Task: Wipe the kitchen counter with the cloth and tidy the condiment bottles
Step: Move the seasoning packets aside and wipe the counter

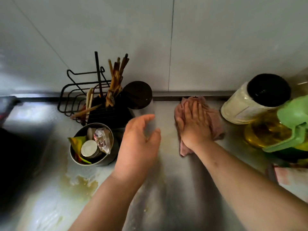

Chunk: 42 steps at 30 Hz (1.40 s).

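Note:
A pink cloth (214,120) lies on the steel counter (168,189) near the back wall. My right hand (195,124) presses flat on it, fingers together and pointing toward the wall. My left hand (140,144) wraps around the lower part of a tall clear jar with a black lid (138,95), just left of the cloth. To the right stand a white-filled jar with a black lid (250,104) and a bottle of yellow oil (265,130) with a green handle (293,124).
A black wire rack with chopsticks (103,92) stands at the back left. In front of it is a round metal tin (93,145) with packets. Yellowish spill marks (80,182) stain the counter at front left. A red-and-white packet (290,179) lies at the right edge.

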Motion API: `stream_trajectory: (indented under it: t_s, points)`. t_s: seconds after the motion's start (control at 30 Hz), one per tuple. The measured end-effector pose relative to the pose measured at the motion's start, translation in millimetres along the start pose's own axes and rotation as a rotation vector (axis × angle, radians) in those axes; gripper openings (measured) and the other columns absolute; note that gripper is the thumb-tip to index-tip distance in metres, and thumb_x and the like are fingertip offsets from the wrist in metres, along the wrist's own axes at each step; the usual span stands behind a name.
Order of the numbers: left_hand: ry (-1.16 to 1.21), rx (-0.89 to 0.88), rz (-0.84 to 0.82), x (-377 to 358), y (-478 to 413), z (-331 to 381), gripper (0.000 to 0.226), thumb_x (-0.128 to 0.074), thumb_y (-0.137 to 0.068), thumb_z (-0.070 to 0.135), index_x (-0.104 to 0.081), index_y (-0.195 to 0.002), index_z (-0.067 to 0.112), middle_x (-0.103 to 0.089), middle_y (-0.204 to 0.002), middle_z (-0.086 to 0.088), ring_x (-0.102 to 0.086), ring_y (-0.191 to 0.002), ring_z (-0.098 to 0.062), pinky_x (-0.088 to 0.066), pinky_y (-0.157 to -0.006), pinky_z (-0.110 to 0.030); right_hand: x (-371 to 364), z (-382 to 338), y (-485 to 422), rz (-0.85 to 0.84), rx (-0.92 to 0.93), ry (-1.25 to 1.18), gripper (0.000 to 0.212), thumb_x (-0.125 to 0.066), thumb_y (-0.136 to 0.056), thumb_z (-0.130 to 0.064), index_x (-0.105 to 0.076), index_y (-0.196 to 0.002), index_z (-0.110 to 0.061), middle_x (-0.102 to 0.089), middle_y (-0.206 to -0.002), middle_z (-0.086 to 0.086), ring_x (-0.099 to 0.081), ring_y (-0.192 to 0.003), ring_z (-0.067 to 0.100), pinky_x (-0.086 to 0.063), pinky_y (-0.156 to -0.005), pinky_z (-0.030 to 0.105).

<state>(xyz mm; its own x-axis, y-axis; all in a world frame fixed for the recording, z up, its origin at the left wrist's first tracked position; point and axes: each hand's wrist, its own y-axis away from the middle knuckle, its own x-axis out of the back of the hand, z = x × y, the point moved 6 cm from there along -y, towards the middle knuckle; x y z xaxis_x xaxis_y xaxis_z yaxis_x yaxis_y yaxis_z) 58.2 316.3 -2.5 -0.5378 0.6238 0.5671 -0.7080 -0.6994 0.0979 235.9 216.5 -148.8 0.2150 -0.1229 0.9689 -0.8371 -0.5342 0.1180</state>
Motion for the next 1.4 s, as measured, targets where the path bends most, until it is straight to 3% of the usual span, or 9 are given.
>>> stream_trajectory:
  t_s: [0.07,0.17,0.33,0.43,0.6,0.77,0.83,0.97,1.4]
  points:
    - [-0.136,-0.094,0.078,-2.9,-11.5,13.9,0.047,-0.059,-0.087,0.025,-0.048,-0.133,0.023,-0.044,-0.136,0.002,-0.041,-0.127,-0.013,-0.034,-0.107,-0.028,-3.9,-16.6,-1.7,-0.047,0.101,-0.008,0.075,-0.017,-0.093,-0.054,0.034,-0.141,-0.028,0.026,-0.159,0.004,0.025,-0.143,0.020,0.018,-0.114,0.035]
    - [-0.312,-0.114,0.138,-9.6,-24.8,26.5,0.062,-0.058,-0.087,0.028,-0.034,-0.144,0.017,-0.027,-0.152,-0.008,-0.021,-0.141,-0.024,-0.020,-0.111,-0.031,-12.8,-48.1,17.8,-0.129,0.331,0.032,0.115,-0.061,-0.084,-0.042,0.040,-0.139,-0.031,0.047,-0.145,-0.003,0.030,-0.142,0.022,0.028,-0.106,0.032]
    - [-0.496,-0.029,0.076,-21.0,-45.8,28.7,0.073,-0.052,-0.091,0.032,-0.012,-0.150,0.015,-0.005,-0.159,-0.016,-0.001,-0.145,-0.030,-0.014,-0.115,-0.040,-10.0,-45.0,96.6,-0.118,0.514,-0.125,0.056,-0.017,-0.100,-0.040,-0.006,-0.154,-0.029,0.001,-0.162,-0.005,0.005,-0.149,0.018,0.005,-0.121,0.039]
    - [-0.613,0.018,-0.020,-27.1,-52.4,21.2,0.074,-0.046,-0.093,0.036,-0.005,-0.151,0.016,0.000,-0.159,-0.017,0.003,-0.146,-0.031,-0.006,-0.117,-0.041,-0.4,8.6,109.0,0.034,0.360,-0.021,0.055,-0.019,-0.100,-0.041,-0.024,-0.151,-0.020,-0.021,-0.159,0.005,-0.013,-0.148,0.026,-0.008,-0.118,0.043]
    - [-0.724,-0.037,-0.066,-31.4,-52.1,15.3,0.074,-0.044,-0.093,0.039,-0.005,-0.151,0.016,0.000,-0.160,-0.015,0.003,-0.146,-0.030,-0.006,-0.117,-0.041,9.6,41.6,18.9,0.024,-0.095,0.028,0.065,-0.005,-0.096,-0.047,0.017,-0.148,-0.014,0.010,-0.161,0.014,0.012,-0.148,0.028,0.012,-0.118,0.040]
    - [-0.745,-0.110,-0.078,-32.9,-48.4,14.3,0.066,-0.043,-0.092,0.037,-0.016,-0.150,0.021,-0.007,-0.160,-0.009,0.004,-0.145,-0.036,-0.003,-0.116,-0.051,-5.7,-29.8,19.5,-0.059,0.151,-0.001,0.094,-0.051,-0.091,-0.037,0.024,-0.145,-0.023,0.014,-0.162,0.006,0.020,-0.144,0.021,0.030,-0.105,0.034]
    - [-0.736,-0.081,-0.090,-33.3,-46.5,14.2,0.065,-0.044,-0.092,0.038,-0.016,-0.149,0.024,-0.005,-0.161,-0.006,0.006,-0.144,-0.040,-0.001,-0.114,-0.057,-8.2,-45.3,63.8,-0.084,0.310,-0.032,0.075,-0.041,-0.095,-0.040,0.007,-0.152,-0.025,0.001,-0.163,0.002,0.013,-0.146,0.018,0.027,-0.112,0.032]
    - [-0.712,-0.128,-0.202,-53.3,-42.7,27.2,0.071,-0.044,-0.094,0.037,-0.007,-0.151,0.017,0.002,-0.160,-0.013,0.002,-0.144,-0.043,-0.010,-0.116,-0.051,3.6,-13.5,129.8,-0.072,0.283,-0.022,0.051,-0.027,-0.097,-0.037,-0.044,-0.143,-0.023,-0.037,-0.153,0.000,-0.028,-0.143,0.023,-0.010,-0.115,0.039]
    - [-0.764,-0.401,-0.509,-170.2,-22.6,105.3,0.075,-0.040,-0.096,0.025,0.011,-0.149,0.005,0.017,-0.158,-0.017,0.015,-0.141,-0.046,-0.008,-0.116,-0.050,25.1,48.2,141.8,0.051,-0.019,0.018,0.051,-0.031,-0.092,-0.039,-0.070,-0.117,-0.017,-0.065,-0.127,0.007,-0.060,-0.119,0.028,-0.032,-0.105,0.042]
